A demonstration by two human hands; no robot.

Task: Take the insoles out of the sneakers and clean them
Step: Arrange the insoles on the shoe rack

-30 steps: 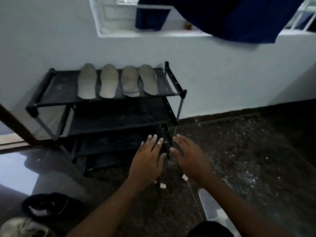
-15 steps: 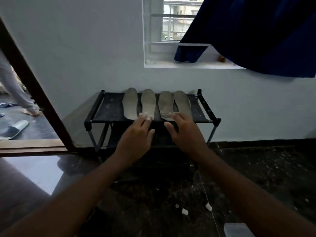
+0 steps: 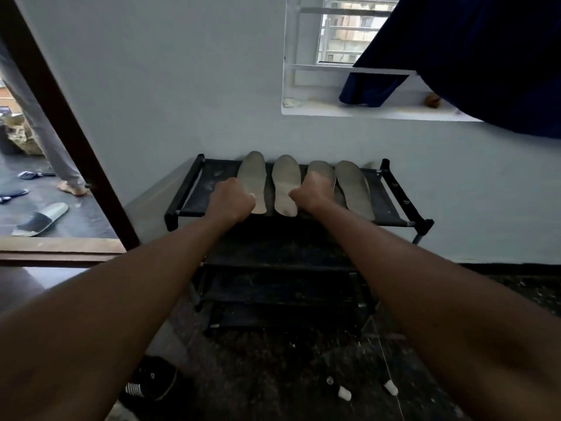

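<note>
Left hand [image 3: 232, 203] grips the leftmost insole [image 3: 253, 174], right hand [image 3: 312, 191] the third insole [image 3: 323, 171], laid flat on a rack [image 3: 383, 199], seemingly for cleaning.

Four insoles [image 3: 285, 180] crowd the top shelf [image 3: 383, 199]; bare fabric lies open on their left. The wall [image 3: 182, 101] stands close behind, and raised bars [image 3: 185, 189] close both ends.

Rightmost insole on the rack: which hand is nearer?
Right. The right hand sits over the third insole, just left of the rightmost insole; the left hand is at the leftmost insole.
</note>
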